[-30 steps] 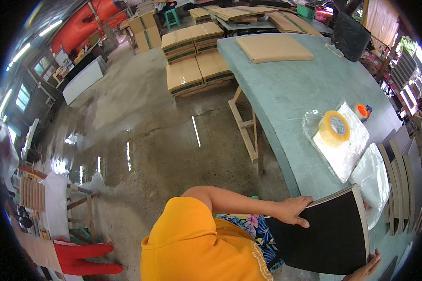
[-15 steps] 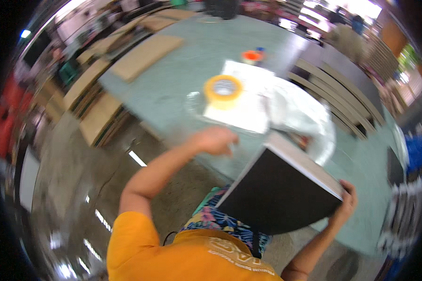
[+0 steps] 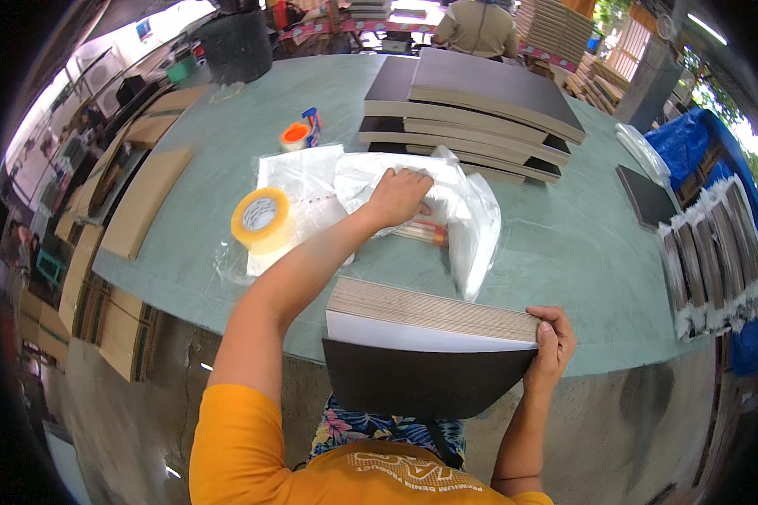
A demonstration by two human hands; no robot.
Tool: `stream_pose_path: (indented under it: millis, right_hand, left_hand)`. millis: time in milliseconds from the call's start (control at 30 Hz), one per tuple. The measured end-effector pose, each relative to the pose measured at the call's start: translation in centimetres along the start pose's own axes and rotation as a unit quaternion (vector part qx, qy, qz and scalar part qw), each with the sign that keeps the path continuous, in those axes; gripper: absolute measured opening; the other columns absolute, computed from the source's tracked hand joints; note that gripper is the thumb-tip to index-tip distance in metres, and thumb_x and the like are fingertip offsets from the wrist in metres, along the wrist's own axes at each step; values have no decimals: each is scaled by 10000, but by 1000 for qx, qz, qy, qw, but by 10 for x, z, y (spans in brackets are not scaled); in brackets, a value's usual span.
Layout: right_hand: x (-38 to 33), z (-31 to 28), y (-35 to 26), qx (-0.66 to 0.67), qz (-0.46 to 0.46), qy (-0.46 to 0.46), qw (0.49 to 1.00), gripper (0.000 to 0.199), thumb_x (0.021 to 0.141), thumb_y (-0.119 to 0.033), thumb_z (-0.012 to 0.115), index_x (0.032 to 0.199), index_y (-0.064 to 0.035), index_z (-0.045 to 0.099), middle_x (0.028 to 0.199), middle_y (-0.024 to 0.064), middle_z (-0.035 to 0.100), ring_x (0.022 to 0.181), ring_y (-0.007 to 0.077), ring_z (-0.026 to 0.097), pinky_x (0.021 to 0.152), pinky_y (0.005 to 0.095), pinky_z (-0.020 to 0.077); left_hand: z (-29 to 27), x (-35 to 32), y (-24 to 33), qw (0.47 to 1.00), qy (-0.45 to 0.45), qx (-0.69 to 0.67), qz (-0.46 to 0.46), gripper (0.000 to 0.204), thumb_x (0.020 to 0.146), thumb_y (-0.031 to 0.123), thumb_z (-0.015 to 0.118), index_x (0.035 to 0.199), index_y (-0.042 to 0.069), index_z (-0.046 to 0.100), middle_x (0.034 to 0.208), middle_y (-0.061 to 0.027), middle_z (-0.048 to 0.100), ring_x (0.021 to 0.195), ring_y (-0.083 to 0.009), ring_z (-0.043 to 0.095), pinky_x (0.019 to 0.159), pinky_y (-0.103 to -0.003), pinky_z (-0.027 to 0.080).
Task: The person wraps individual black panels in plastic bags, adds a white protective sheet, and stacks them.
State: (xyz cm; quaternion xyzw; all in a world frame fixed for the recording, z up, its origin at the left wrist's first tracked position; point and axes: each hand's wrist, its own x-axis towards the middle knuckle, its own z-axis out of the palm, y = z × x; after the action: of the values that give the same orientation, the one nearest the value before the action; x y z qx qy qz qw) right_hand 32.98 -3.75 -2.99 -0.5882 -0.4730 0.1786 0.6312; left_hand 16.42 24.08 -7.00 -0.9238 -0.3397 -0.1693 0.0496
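Black-faced board stack (image 3: 429,374): lower centre of the frame, tilted, black face toward the bottom edge, thick grey layered edge and white sheet (image 3: 429,331) showing above it. It's at the near edge of the grey-green table (image 3: 581,261); can't tell if it rests against it or is just held up there.

Right hand (image 3: 552,341): right of lower centre, thumb and fingers closed firmly round the stack's right end. Left hand (image 3: 397,200): mid-frame, fingers half curled into the clear plastic bag (image 3: 473,244); bunched film hides part of the grip, so can't tell if it's a real pinch or just contact.

Step in hand, my read: right minds the stack, left works at the film. Next move calls for a sure pinch on the film with the left, and a steady right so the stack doesn't slip off the table's lip.

Around: clear tape roll (image 3: 241,220) on a flat white plastic packet (image 3: 312,187), left of the bag; small orange-cored tape roll (image 3: 296,135) with a blue part above that; black-and-grey boards (image 3: 488,93) piled upper centre. Slim orange-and-tan thing (image 3: 425,231) below the left hand, too covered to identify
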Motion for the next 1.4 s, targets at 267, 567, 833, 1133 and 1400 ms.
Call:
stream_pose_path:
  millis: [267, 567, 833, 1133, 1400]
  right_hand:
    - [8, -2, 6, 16, 1, -18, 1000, 228, 749, -148, 433, 801, 34, 562, 726, 61, 479, 697, 138, 445, 651, 242, 340]
    - [10, -5, 12, 30, 14, -33, 999, 211, 740, -98, 417, 806, 43, 559, 724, 80, 479, 694, 147, 449, 645, 244, 343]
    - [8, -8, 3, 29, -8, -33, 999, 224, 732, -131, 424, 805, 31, 561, 722, 84, 479, 707, 160, 458, 667, 255, 346]
    - [8, -17, 17, 17, 26, 5, 1000, 235, 738, -154, 402, 789, 27, 543, 757, 64, 520, 735, 128, 448, 716, 246, 330]
    - [9, -1, 17, -11, 14, -6, 1000, 241, 775, -180, 413, 818, 14, 550, 755, 59, 522, 742, 129, 453, 720, 239, 337]
  left_hand:
    - [6, 16, -9, 995, 10, -76, 67, 400, 751, 352, 570, 1057, 97, 532, 948, -87, 578, 939, -266, 502, 775, -388, 358]
    - [-47, 63, 33, 983, -17, -160, 83, 240, 769, 287, 566, 809, 56, 618, 749, -118, 585, 760, -274, 524, 683, -376, 406]
    - [-24, 74, 50, 974, -178, -72, 117, 278, 713, 286, 620, 879, 64, 605, 836, -131, 601, 799, -289, 571, 717, -376, 436]
    - [-68, -130, -185, 896, -30, 71, -438, 353, 719, 306, 595, 893, -1, 580, 946, -197, 581, 902, -331, 550, 766, -401, 443]
    - [-46, -232, -189, 687, -57, -277, -669, 356, 693, 294, 642, 873, -9, 590, 808, -138, 597, 601, -220, 598, 421, -311, 474]
